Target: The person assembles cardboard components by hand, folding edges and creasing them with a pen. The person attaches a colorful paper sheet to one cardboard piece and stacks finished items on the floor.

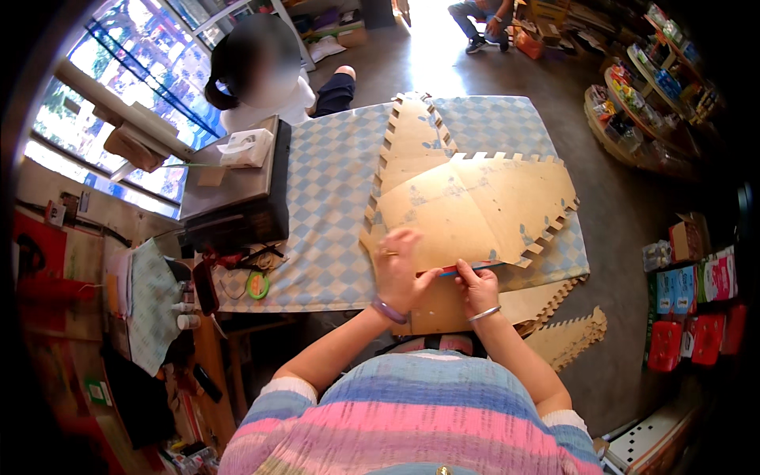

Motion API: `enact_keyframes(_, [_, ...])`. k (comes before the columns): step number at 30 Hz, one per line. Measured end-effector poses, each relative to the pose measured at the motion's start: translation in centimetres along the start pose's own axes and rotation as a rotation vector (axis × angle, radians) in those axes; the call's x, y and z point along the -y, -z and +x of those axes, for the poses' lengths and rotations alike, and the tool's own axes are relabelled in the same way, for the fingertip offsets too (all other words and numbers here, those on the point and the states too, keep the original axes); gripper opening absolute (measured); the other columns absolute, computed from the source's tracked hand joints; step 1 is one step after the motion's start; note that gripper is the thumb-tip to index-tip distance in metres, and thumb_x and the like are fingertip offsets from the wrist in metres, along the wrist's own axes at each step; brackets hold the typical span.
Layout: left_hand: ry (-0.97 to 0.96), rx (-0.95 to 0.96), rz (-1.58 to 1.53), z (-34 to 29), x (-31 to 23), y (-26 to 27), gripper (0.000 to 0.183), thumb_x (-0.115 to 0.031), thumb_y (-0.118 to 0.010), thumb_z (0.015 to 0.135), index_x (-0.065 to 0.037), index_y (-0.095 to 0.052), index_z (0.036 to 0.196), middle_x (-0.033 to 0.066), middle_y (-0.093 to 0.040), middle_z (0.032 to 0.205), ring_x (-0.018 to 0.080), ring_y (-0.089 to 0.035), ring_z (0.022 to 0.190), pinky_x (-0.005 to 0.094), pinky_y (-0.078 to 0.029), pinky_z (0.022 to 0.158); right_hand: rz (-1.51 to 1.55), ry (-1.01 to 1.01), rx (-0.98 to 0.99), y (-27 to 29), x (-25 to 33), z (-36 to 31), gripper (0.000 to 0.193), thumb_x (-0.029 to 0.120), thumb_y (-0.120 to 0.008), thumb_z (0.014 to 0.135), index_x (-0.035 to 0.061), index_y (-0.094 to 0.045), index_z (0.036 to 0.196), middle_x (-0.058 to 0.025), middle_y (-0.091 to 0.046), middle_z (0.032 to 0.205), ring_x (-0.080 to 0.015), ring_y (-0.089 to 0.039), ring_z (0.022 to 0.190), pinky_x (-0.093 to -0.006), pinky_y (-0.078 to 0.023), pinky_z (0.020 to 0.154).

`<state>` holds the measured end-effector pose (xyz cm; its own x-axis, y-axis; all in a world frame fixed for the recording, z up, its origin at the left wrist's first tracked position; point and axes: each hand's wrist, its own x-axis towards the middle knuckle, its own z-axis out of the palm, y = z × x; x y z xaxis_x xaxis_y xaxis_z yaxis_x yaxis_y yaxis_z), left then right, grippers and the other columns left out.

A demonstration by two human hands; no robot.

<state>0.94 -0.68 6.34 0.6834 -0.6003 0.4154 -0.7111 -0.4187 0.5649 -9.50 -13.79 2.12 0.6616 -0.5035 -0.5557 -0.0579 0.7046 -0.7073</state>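
Both hands meet over notched tan sheets

In the head view, the right hand (pixel 479 291) pinches a slim red-and-blue tool (pixel 469 269) between thumb and finger, just above the near edge of a large notched sheet (pixel 447 210). The left hand (pixel 398 273) is open, its blurred fingers raised over that sheet; its thumb reaches the tool's left end, though whether it touches cannot be told.

The large sheet lies on a table (pixel 324 190) with a blue-and-white checked cloth, partly covering a long notched piece (pixel 412 134) that points to the far edge. Another notched piece (pixel 574 336) shows beyond the table's near right corner. At the table's left stand a black machine (pixel 245 226) and, on its top, a tissue pack (pixel 245 148); a green ring (pixel 256 285) lies nearer. Another person (pixel 269 87) is beyond the machine.
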Motion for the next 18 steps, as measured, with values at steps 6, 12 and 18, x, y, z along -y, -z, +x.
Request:
enact_keyframes(6, [0.575,-0.155,-0.519,-2.9,2.8,-3.4,0.09,-0.027,-0.086,0.065,0.002,-0.036,0.133,0.0142,-0.05,0.121,0.0245,-0.053,0.108,0.0343,-0.048,0.085,-0.038,0.197,0.036,-1.8,0.2,-1.0,0.007,0.012,-0.071,0.084,0.0069,-0.068,0.08,0.003,-0.063,0.069,-0.0046,-0.052,0.053,-0.0186,-0.038,0.049])
enact_keyframes(12, [0.96,0.143,-1.408,-1.6,0.4,-1.7,0.028,-0.006,-0.069,0.084,-0.006,-0.057,0.108,0.0056,-0.062,0.109,0.0136,-0.063,0.086,0.0247,-0.05,0.063,-0.064,0.251,0.027,-2.5,2.4,-2.8,0.012,0.018,-0.071,0.084,0.0116,-0.067,0.075,0.004,-0.06,0.063,-0.0043,-0.049,0.05,-0.0193,-0.035,0.047])
enact_keyframes(18, [0.005,0.152,-0.618,-1.1,1.3,-2.4,0.035,-0.03,-0.059,0.091,-0.009,-0.06,0.118,0.0136,-0.057,0.126,0.0287,-0.05,0.119,0.0428,-0.039,0.099,0.034,0.495,-0.105,-0.4,7.0,-1.0,0.009,0.013,-0.066,0.086,0.0043,-0.064,0.086,0.0002,-0.063,0.082,-0.0104,-0.057,0.071,-0.0248,-0.049,0.067])
